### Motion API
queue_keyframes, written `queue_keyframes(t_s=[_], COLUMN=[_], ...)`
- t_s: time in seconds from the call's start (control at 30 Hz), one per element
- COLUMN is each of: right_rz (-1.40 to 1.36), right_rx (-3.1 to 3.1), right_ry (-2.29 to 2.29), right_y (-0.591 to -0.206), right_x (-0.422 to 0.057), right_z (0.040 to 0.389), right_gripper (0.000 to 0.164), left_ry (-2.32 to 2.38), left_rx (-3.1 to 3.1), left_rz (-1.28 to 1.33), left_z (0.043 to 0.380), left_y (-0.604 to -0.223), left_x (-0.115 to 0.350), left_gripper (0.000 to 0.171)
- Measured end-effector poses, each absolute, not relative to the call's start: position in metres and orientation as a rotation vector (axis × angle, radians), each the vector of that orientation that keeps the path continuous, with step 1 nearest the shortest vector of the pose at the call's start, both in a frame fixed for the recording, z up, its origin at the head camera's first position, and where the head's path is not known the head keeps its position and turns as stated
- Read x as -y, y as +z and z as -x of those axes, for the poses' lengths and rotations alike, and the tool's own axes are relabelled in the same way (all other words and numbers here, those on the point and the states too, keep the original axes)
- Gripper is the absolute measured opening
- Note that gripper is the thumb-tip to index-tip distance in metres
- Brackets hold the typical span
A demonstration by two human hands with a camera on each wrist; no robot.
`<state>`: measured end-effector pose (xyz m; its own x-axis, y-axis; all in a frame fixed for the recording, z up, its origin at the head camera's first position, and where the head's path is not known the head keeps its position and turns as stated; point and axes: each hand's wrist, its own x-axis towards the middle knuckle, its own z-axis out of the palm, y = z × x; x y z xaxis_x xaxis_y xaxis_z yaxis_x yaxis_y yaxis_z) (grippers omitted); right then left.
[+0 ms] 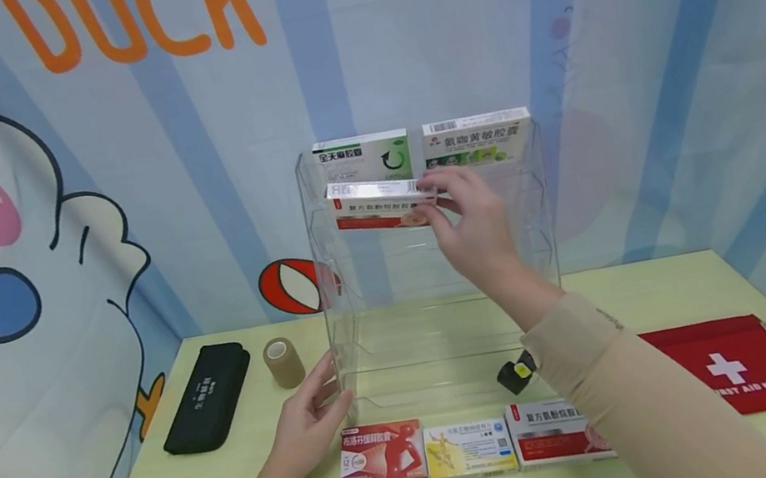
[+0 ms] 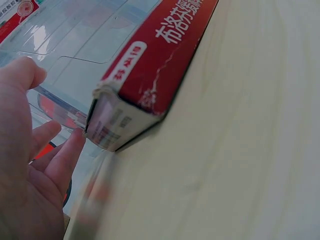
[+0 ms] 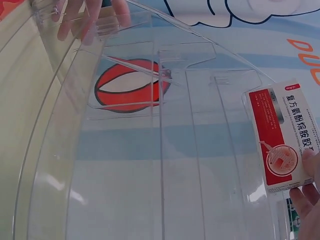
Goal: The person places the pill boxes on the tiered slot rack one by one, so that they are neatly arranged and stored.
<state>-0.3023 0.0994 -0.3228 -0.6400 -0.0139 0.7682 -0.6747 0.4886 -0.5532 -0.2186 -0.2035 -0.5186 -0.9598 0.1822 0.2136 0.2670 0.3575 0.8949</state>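
My right hand pinches the right end of a white-and-red medicine box between thumb and fingers. This box is slightly tilted at the upper left of a clear tiered display rack, below the top tier. On the top tier stand a white-and-green medicine box and a white medicine box. Down at the rack's left side, my left hand holds its edge, thumb in front and fingers on the outer side. A red medicine box lies close to this hand in the left wrist view.
Along the front lie the red box, a yellow-and-white box and another white-and-red box. A black case and a tape roll are left; a red first aid pouch is right.
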Motion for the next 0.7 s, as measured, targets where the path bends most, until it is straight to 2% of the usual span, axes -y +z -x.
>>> queue_keyframes(t_s=[0.7], right_rz=[-0.560], right_rx=[2.096], right_ry=[1.288], right_y=[-0.335], right_x=[-0.086], right_z=[0.310], right_gripper=[0.030], left_ry=[-1.719], left_rx=[2.524], left_rz=[0.401], left_z=[0.218], left_y=[-0.520], left_x=[0.205], left_gripper=[0.072])
